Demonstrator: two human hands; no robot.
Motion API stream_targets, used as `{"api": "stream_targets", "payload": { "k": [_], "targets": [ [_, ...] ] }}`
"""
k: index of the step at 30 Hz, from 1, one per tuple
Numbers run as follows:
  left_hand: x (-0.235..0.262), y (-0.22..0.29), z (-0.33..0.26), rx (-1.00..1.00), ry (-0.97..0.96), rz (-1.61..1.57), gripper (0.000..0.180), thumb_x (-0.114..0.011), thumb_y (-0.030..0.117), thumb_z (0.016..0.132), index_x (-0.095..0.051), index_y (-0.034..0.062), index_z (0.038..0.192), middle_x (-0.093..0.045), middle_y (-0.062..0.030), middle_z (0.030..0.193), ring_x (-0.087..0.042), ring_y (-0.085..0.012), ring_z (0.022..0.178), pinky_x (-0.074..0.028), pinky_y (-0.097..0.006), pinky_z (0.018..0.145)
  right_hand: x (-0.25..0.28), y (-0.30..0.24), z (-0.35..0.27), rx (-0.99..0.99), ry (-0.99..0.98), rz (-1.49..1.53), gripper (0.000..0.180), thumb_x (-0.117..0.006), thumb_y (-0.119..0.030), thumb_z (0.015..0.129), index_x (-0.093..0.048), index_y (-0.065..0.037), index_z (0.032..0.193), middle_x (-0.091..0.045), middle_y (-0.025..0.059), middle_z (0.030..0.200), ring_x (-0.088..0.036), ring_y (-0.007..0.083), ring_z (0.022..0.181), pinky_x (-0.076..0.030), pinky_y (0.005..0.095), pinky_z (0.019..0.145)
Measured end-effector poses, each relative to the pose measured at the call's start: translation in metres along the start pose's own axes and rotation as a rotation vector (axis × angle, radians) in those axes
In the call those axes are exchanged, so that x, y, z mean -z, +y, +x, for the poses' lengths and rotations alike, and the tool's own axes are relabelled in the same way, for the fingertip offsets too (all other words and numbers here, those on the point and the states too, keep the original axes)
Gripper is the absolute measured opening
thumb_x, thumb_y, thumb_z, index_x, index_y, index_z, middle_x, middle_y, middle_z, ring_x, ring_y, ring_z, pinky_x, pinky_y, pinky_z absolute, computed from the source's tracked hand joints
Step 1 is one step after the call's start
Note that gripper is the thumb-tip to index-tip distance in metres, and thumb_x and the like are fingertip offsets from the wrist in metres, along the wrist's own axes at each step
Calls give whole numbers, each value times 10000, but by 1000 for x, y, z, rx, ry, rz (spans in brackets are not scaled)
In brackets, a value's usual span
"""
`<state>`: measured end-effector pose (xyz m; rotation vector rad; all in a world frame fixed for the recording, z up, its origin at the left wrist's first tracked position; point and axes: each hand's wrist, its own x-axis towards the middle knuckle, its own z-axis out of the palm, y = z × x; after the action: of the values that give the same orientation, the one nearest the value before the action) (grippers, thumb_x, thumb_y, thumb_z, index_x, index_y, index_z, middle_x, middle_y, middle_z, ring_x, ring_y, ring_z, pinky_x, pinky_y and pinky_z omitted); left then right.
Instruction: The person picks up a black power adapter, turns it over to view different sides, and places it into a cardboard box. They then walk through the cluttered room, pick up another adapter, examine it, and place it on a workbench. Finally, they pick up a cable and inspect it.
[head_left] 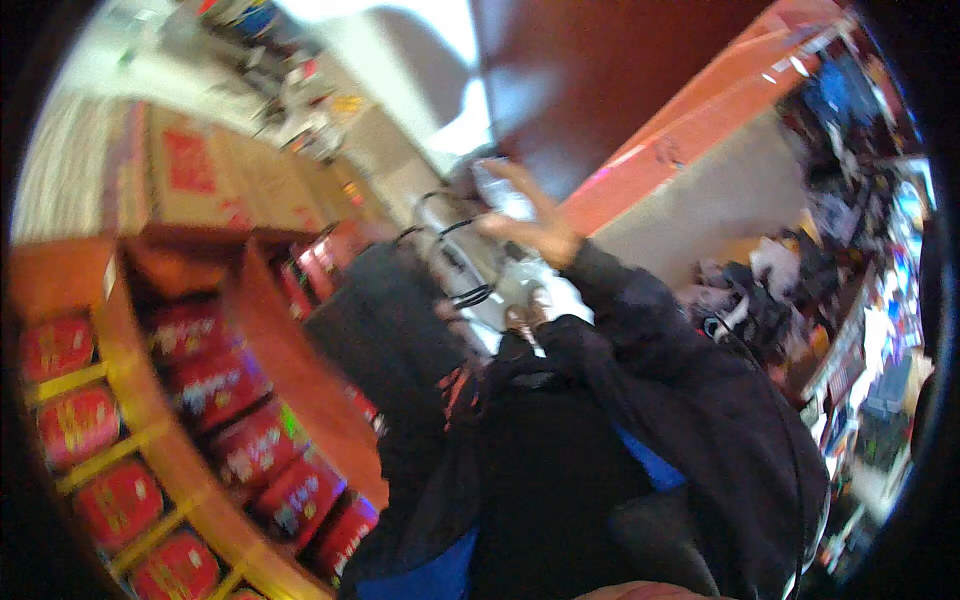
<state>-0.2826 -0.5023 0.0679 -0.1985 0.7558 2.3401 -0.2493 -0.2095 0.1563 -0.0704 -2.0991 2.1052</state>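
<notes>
My right hand [545,222] reaches out near the upper middle, its fingers bent round a pale shiny thing [508,192] whose kind is lost in the blur. Just left of that hand, a thin black cable [452,228] curves in loops, and whether the hand touches it is unclear. On my left side, a dark grey, flat-sided cloth shape [385,325] covers most of the arm. Of my left hand [463,328] only a small smeared patch shows beside this cloth, so its fingers cannot be made out.
Shelves [285,350] with red boxes [215,380] curve along my left, cardboard cartons [225,175] on top. A red-brown panel [570,80] rises ahead. To the right, dark and pale crumpled items [780,275] lie heaped by an orange-edged board [715,200]. My shoes [528,308] show below.
</notes>
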Motion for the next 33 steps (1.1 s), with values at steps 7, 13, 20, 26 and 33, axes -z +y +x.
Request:
{"api": "stream_targets", "payload": {
  "k": [7,13,20,26,33],
  "targets": [
    [10,63,39,-152,95,-47,762,-663,499,887,-453,11,1433,-590,-159,1348,-605,-302,1172,-509,-422,1003,-129,31,109,-573,-831,779,669,-721,-359,887,-434,-58,1411,-575,82,1248,-578,122,1120,-509,278,941],
    [0,185,101,-345,89,-130,754,-638,491,909,-427,19,1457,-569,-157,1378,-586,-303,1198,-492,-415,1025,-181,84,234,-813,-671,770,762,-742,-128,736,-412,-85,1421,-534,12,1174,-567,149,1074,-494,319,951],
    [-79,336,215,-290,108,-326,642,-627,448,925,-500,31,1398,-634,-148,1280,-639,-283,1107,-521,-417,976,-205,109,411,-651,-570,841,546,-660,-338,901,-609,13,1317,-666,137,1265,-677,212,1074,-540,358,942],
    [-132,423,288,-656,215,-28,572,-650,385,909,-543,30,1345,-641,-98,1241,-626,-262,1085,-504,-388,968,-239,81,530,-574,-660,798,609,-687,-363,880,-578,12,1347,-654,133,1285,-660,213,1104,-529,360,961],
    [-108,506,405,-668,191,-92,715,-626,500,881,-484,24,1395,-593,-118,1294,-578,-283,1146,-465,-408,992,-297,95,733,-566,-858,742,687,-720,-393,856,-542,11,1382,-641,128,1308,-641,214,1139,-517,363,982]
  ]
}}
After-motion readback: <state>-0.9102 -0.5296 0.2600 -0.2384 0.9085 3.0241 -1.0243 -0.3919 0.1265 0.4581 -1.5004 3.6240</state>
